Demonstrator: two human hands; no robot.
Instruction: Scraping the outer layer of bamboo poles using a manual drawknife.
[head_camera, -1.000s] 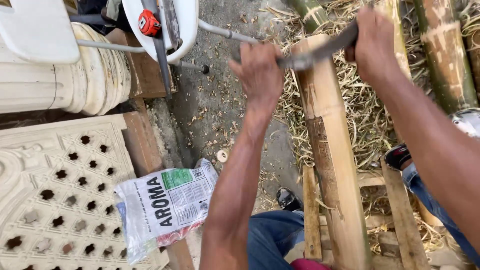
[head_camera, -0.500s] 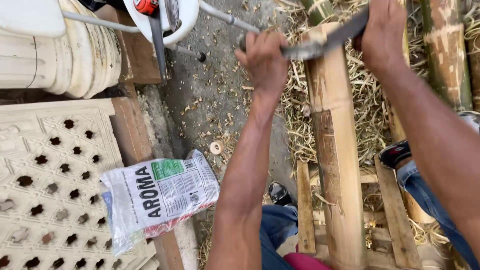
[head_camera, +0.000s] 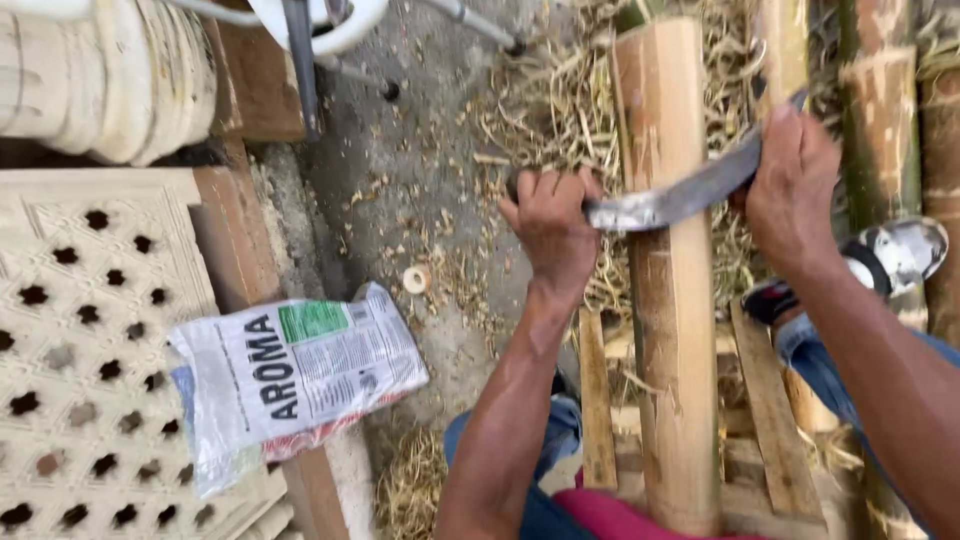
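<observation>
Both hands are closed on one curved blade (head_camera: 680, 197) in the head view: the left hand (head_camera: 551, 222) grips its handle end, the right hand (head_camera: 790, 190) clamps the far end, and the metal lies across a thick bamboo pole (head_camera: 672, 300) between them. That pole runs from the person's lap up the frame, resting on a rough wooden rack (head_camera: 770, 420) of slats, with pale fresh-scraped surface below the blade and loose shavings (head_camera: 540, 110) spread on the ground beside it.

Judging from this grip, the work is a two-handed scrape along the pole. It looks best done with even pressure from both fists, so that the edge sits square across the curve, tilted shallowly enough to peel skin rather than bite. The right palm sits very near the cutting edge, so a slip there seems the main hazard.

Left of the pole lie a printed sack (head_camera: 295, 365) and a pierced carved panel (head_camera: 90, 340).
</observation>
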